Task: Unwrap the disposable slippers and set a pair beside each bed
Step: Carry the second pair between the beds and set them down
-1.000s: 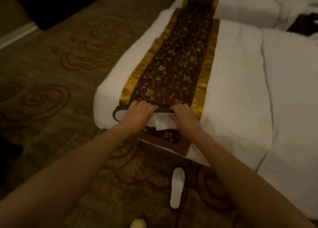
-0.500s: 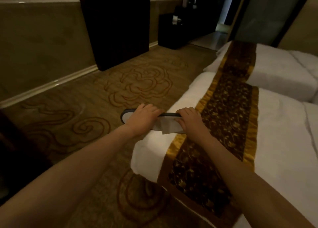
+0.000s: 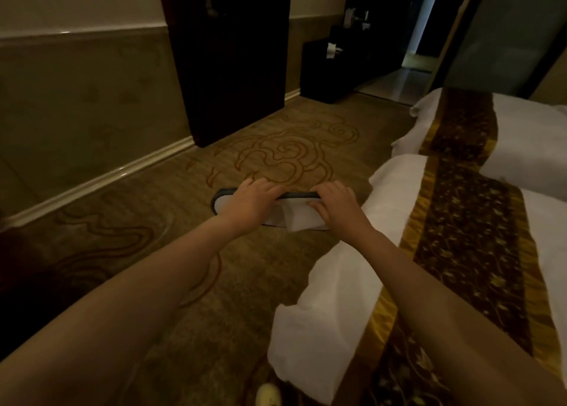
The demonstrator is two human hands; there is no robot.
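Observation:
A white disposable slipper [image 3: 294, 217] with a dark sole edge is held flat in the air over the carpet, between both hands. My left hand [image 3: 250, 201] grips its left half from above. My right hand [image 3: 336, 206] grips the right half, thumb on the white upper. The near bed [image 3: 337, 283], white with a brown and gold runner [image 3: 466, 252], lies just right of the hands. A second bed [image 3: 521, 141] with the same runner stands farther back on the right.
Patterned brown carpet [image 3: 285, 157] fills the floor ahead. A tall dark cabinet [image 3: 233, 56] and a low dark unit [image 3: 340, 68] stand against the far wall. An open doorway [image 3: 423, 31] lies beyond. A pale shoe tip [image 3: 268, 395] shows at the bottom edge.
The view has risen and swung left from the bed end to the room. Both hands have carried the slipper off the bed runner and out over the carpet.

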